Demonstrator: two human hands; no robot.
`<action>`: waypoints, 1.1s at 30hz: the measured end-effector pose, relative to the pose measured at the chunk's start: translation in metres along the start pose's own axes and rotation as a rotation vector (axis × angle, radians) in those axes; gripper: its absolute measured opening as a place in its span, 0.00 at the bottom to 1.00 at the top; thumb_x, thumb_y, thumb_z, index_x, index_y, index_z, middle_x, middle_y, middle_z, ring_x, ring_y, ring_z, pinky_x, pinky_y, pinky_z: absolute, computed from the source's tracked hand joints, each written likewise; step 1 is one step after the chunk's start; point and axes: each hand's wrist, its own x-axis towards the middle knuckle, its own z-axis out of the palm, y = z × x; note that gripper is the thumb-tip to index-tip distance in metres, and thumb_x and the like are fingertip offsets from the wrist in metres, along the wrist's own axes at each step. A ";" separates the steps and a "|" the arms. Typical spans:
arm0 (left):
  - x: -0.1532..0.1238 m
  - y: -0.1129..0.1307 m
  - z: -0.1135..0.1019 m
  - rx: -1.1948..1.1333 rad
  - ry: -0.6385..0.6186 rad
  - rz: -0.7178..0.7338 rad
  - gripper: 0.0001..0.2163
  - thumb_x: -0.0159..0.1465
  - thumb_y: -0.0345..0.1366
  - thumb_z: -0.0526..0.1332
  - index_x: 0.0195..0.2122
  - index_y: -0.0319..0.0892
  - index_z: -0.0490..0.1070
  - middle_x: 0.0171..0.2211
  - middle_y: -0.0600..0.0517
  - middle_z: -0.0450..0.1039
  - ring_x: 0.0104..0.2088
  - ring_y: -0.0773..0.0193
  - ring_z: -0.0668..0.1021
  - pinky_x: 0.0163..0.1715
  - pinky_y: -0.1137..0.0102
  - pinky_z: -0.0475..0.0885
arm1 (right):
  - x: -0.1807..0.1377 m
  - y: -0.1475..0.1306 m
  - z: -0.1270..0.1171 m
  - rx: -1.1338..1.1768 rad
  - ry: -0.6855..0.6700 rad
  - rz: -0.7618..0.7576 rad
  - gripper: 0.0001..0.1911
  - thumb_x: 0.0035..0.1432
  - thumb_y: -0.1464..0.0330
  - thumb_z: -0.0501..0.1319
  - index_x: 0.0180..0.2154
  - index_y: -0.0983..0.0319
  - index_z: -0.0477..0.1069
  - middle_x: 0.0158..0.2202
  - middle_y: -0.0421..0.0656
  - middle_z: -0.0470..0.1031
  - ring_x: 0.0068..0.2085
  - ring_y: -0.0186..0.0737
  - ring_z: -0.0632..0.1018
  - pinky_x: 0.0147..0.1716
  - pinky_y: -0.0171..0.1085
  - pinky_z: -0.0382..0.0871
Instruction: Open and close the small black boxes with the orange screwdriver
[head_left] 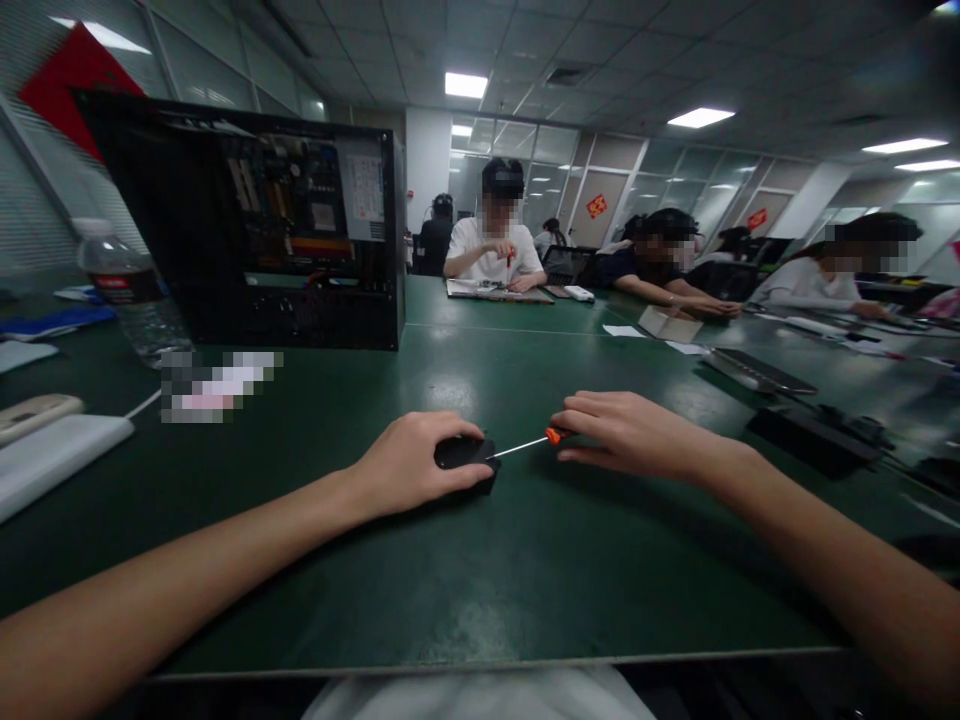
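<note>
My left hand (pixel 414 458) rests low over the green table, its thumb and fingers closed around the sides of a small black object (pixel 461 453). That object has a dark, smooth upper face; its exact kind does not show clearly. From the right, my right hand (pixel 619 430) grips a screwdriver (pixel 553 436) by its orange and black handle, most of which the fingers hide. The screwdriver's thin metal shaft slants down to the left. Its tip meets the right end of the black object, between my left thumb and fingers.
An open black computer case (pixel 322 318) stands at the back left beside a plastic water bottle (pixel 135 290). A white power strip (pixel 64 465) lies at the left. Dark equipment (pixel 814 440) sits at the right. Across the green table (pixel 480 590), several people (pixel 495 250) work.
</note>
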 end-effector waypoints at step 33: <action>-0.009 -0.009 0.007 0.065 0.012 0.077 0.16 0.66 0.48 0.66 0.50 0.44 0.79 0.44 0.50 0.81 0.40 0.58 0.81 0.37 0.67 0.71 | -0.001 0.000 0.010 -0.203 0.333 -0.104 0.14 0.66 0.59 0.61 0.32 0.62 0.71 0.24 0.38 0.67 0.24 0.31 0.65 0.24 0.34 0.54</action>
